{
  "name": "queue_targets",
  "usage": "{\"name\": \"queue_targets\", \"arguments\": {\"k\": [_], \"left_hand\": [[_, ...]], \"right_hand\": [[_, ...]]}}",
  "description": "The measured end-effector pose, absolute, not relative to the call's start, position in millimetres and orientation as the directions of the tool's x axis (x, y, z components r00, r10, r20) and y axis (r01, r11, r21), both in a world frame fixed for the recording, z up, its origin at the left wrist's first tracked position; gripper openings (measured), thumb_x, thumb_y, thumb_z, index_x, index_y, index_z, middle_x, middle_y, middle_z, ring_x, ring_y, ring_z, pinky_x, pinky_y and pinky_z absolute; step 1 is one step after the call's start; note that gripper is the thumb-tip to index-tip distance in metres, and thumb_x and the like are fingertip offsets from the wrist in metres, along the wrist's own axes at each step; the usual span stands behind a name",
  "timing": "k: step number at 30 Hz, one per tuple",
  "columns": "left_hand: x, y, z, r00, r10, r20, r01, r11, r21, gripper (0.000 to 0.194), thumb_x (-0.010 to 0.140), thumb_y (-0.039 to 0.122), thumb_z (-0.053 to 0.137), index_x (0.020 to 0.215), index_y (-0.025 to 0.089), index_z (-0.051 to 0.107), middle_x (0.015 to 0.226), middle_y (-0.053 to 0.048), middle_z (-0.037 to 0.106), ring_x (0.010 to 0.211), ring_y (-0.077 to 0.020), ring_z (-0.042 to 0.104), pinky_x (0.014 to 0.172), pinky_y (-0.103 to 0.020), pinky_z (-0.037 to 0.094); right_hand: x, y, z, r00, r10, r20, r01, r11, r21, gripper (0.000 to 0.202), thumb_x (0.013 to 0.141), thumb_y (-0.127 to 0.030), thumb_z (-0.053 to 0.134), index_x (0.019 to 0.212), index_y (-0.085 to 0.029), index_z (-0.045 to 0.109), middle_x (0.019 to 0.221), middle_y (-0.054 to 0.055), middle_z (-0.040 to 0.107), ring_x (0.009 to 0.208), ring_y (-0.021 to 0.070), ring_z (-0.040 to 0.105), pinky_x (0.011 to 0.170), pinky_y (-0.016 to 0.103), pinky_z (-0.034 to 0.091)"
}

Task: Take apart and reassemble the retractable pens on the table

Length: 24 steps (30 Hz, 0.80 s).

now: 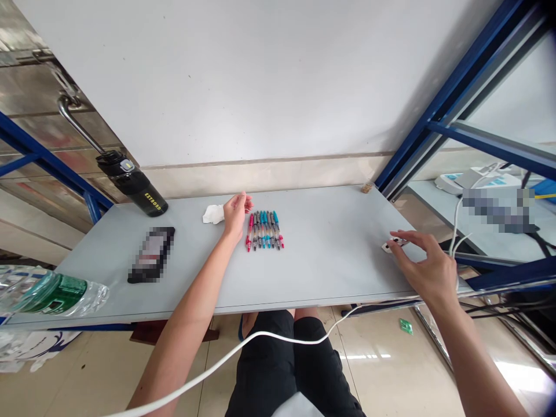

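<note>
My left hand rests on the grey table with its fingers curled in; what they hold, if anything, is hidden. Beside it on the left lies a crumpled white tissue. Just to its right, several pens with pink, grey and blue parts lie side by side in a row. At the table's right end, my right hand brings thumb and index finger close together around something small I cannot make out. A small white object with dark spots shows at these fingertips, partly covered by them.
A black bottle stands at the back left, near a blurred dark phone-like object. A clear plastic bottle lies front left. A white cable crosses before the table. A small jar sits back right, by blue frame bars.
</note>
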State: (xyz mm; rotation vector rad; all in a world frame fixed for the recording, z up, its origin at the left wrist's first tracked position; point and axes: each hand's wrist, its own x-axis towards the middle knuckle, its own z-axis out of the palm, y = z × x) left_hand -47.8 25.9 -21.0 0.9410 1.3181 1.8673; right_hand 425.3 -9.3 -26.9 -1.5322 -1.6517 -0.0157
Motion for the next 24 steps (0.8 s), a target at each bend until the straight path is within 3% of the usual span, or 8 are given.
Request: {"name": "queue_targets", "arguments": {"k": [3, 9, 13, 17, 20, 24], "left_hand": [[-48, 26, -21, -0.523, 0.832, 0.185, -0.099, -0.275, 0.956, 0.044, 0.097, 0.060, 0.077, 0.086, 0.017, 0.076, 0.075, -0.004, 0.069, 0.069, -0.0122, 0.063, 0.064, -0.024, 0.047], [-49, 27, -22, -0.533, 0.825, 0.185, -0.098, -0.277, 0.956, 0.042, 0.098, 0.057, 0.076, 0.085, 0.017, 0.076, 0.075, -0.004, 0.069, 0.069, -0.0121, 0.063, 0.064, -0.024, 0.047], [-49, 27, -22, -0.531, 0.826, 0.188, -0.094, -0.278, 0.956, 0.042, 0.098, 0.057, 0.076, 0.085, 0.017, 0.076, 0.076, -0.004, 0.069, 0.069, -0.0124, 0.063, 0.065, -0.025, 0.048], [-47, 27, -22, -0.528, 0.826, 0.198, -0.077, -0.278, 0.957, 0.044, 0.099, 0.059, 0.076, 0.086, 0.017, 0.076, 0.077, -0.004, 0.069, 0.070, -0.0127, 0.064, 0.065, -0.025, 0.048], [-51, 28, -19, -0.543, 0.814, 0.205, -0.056, -0.279, 0.959, 0.045, 0.099, 0.061, 0.075, 0.087, 0.017, 0.076, 0.078, -0.005, 0.070, 0.071, -0.0133, 0.064, 0.066, -0.025, 0.048], [-70, 23, -9, -0.527, 0.805, 0.273, 0.111, -0.253, 0.961, 0.045, 0.098, 0.062, 0.074, 0.086, 0.019, 0.075, 0.072, -0.002, 0.067, 0.067, -0.0137, 0.059, 0.063, -0.026, 0.045]], "right_hand": [[432, -7, -31, 0.060, 0.808, 0.586, 0.850, 0.267, -0.455, 0.039, 0.088, -0.058, 0.074, 0.122, -0.039, 0.080, 0.129, 0.006, 0.084, 0.063, 0.0260, 0.072, 0.081, 0.048, 0.056], [435, -1, -37, -0.035, 0.745, 0.666, 0.856, 0.367, -0.365, 0.031, 0.094, -0.048, 0.071, 0.121, -0.035, 0.078, 0.128, 0.008, 0.084, 0.110, 0.0332, 0.082, 0.092, 0.044, 0.059], [439, 6, -39, -0.035, 0.746, 0.666, 0.850, 0.372, -0.372, 0.027, 0.094, -0.047, 0.070, 0.116, -0.033, 0.075, 0.128, 0.006, 0.084, 0.123, 0.0329, 0.079, 0.098, 0.042, 0.059], [440, 12, -33, -0.006, 0.838, 0.546, 0.883, 0.261, -0.390, 0.052, 0.089, -0.054, 0.072, 0.136, -0.032, 0.070, 0.132, 0.011, 0.082, 0.125, 0.0384, 0.077, 0.102, 0.050, 0.058], [430, 17, -24, -0.068, 0.814, 0.577, 0.889, 0.311, -0.335, 0.069, 0.090, -0.059, 0.072, 0.150, -0.028, 0.062, 0.147, 0.016, 0.073, 0.139, 0.0411, 0.068, 0.114, 0.055, 0.053], [399, 24, -17, -0.133, 0.753, 0.644, 0.841, 0.430, -0.329, 0.051, 0.097, -0.056, 0.069, 0.139, -0.026, 0.067, 0.137, 0.013, 0.077, 0.130, 0.0379, 0.072, 0.113, 0.054, 0.054]]}}
